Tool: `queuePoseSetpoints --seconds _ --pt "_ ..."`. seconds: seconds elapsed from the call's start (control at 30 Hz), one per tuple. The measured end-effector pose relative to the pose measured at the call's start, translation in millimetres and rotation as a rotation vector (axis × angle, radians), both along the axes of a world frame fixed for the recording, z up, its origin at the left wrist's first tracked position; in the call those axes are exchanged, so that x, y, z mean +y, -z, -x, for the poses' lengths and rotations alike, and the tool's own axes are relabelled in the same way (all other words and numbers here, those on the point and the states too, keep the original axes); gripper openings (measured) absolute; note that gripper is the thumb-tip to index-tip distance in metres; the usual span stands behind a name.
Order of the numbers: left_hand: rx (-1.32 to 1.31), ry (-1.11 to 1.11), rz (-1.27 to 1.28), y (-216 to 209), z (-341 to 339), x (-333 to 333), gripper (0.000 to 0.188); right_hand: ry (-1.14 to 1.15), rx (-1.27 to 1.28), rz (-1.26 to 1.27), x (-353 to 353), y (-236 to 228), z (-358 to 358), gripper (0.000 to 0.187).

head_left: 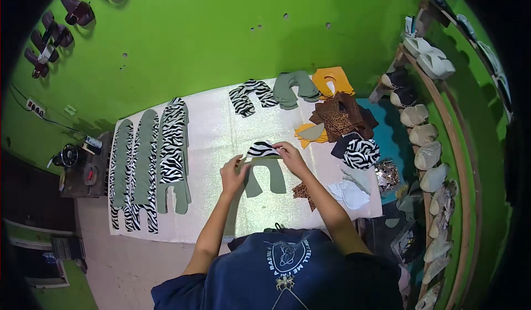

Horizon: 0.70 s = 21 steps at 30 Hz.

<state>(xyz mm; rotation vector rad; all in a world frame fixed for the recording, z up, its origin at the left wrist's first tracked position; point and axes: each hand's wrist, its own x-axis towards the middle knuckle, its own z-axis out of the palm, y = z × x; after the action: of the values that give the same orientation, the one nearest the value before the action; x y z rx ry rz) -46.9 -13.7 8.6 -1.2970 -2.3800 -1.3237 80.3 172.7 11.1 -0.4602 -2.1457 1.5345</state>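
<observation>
Zebra-striped curved piece (262, 149), one — located at the arched top of a green U-shaped piece (278, 181) on the white tabletop (213, 119), its right end grasped in the fingers (280, 148) of the right hand (291, 158). Left hand (232, 176), one: thumb and fingers parted, just beside the striped piece's left tip and the green piece's left shoulder — contact cannot be told. Stacked orange pieces (338, 77), far edge.
</observation>
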Motion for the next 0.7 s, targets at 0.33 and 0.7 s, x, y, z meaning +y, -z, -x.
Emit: queuePoseSetpoints --seconds 0.33,0.7 --pt "-0.284 -0.094 0.050 17.2 3.4 2.5 0.018 -0.021 -0.132 0.119 -13.0 5.4 -1.9 0.017" --pt "-0.258 -0.175 0.078 16.0 6.6 4.1 0.016 0.034 -0.134 0.001 -12.0 16.0 8.6 0.017"
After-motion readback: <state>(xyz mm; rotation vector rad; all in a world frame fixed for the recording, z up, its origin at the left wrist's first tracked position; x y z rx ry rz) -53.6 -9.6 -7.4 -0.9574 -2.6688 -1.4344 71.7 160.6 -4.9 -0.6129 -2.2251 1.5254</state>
